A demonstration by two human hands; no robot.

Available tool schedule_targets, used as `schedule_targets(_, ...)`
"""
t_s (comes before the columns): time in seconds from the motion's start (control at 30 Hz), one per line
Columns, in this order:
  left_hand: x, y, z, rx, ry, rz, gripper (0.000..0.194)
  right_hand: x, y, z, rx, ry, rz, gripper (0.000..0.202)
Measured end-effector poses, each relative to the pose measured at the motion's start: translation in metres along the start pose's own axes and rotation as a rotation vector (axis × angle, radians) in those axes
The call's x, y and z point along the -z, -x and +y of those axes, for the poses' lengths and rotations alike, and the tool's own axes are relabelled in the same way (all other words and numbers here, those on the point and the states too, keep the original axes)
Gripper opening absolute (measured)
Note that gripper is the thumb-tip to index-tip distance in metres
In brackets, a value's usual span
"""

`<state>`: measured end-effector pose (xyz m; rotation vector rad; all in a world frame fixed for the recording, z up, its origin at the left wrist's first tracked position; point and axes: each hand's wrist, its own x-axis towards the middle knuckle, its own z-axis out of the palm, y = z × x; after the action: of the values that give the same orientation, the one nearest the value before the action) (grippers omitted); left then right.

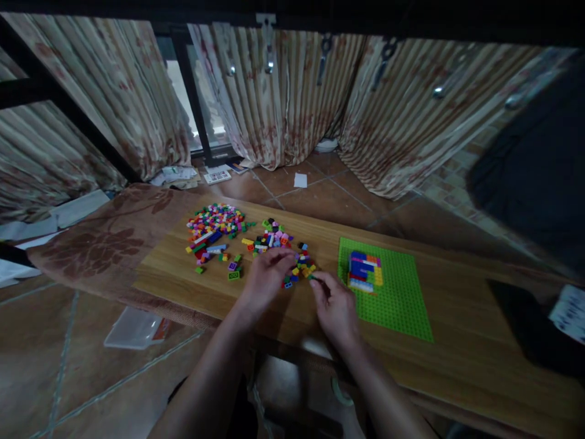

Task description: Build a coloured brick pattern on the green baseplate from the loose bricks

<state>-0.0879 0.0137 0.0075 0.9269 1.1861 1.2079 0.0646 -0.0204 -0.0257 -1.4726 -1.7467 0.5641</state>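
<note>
My right hand (337, 306) is closed in a pinch at the right edge of a small pile of toy bricks (273, 238). A speck of dark green shows at its fingertips, apparently a small brick. Over the near side of the same pile, my left hand (269, 274) has its fingers curled together; whatever lies between them is hidden. To the right, a green baseplate (400, 292) carries a low block of joined bricks (363, 271) in blue, white, yellow, red and pink. A bigger heap of mixed bricks (217, 221) lies at the left.
The wooden table (461, 305) runs across in front of me, with a brown patterned cloth (105, 244) at its left. A clear plastic lid or tray (133, 329) is on the tiled floor. A dark object (525, 323) rests at the right end. Curtains (283, 103) hang behind.
</note>
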Motion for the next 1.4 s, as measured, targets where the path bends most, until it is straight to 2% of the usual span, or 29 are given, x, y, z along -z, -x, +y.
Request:
schedule_targets(0.1,-0.016,0.003,-0.013,-0.053,-0.176,-0.206,0.015,0.01,0.002,-0.001,-0.004,-0.1,0.048,0.018)
schedule_targets(0.2,-0.031,0.007,-0.022,-0.034,-0.213,-0.29,0.016,0.018,0.004,0.001,-0.029,-0.176,0.065,0.015)
schedule_targets(0.37,-0.045,0.01,-0.027,-0.015,-0.17,-0.236,0.013,0.027,0.009,0.014,-0.11,-0.276,0.087,0.018)
schedule_targets(0.5,-0.052,0.01,-0.032,-0.088,-0.225,-0.217,0.015,0.035,0.013,0.023,-0.162,-0.266,0.083,0.023)
schedule_targets(0.67,-0.06,0.012,-0.039,-0.153,-0.283,-0.235,0.019,0.042,0.012,0.026,-0.153,-0.203,0.071,0.022)
schedule_targets(0.83,-0.068,0.015,-0.038,-0.184,-0.337,-0.209,0.024,0.043,0.008,0.025,-0.146,-0.158,0.097,0.02)
schedule_targets(0.97,-0.069,0.014,-0.037,-0.193,-0.408,-0.2,0.03,0.043,0.007,0.026,-0.168,-0.138,0.099,0.018)
schedule_targets(1.2,-0.068,0.009,-0.037,-0.186,-0.462,-0.184,0.021,0.043,0.005,0.025,-0.205,-0.073,0.096,0.015)
schedule_targets(1.4,-0.067,0.004,-0.038,-0.139,-0.414,-0.187,0.015,0.04,0.006,0.02,-0.222,-0.007,0.115,0.014)
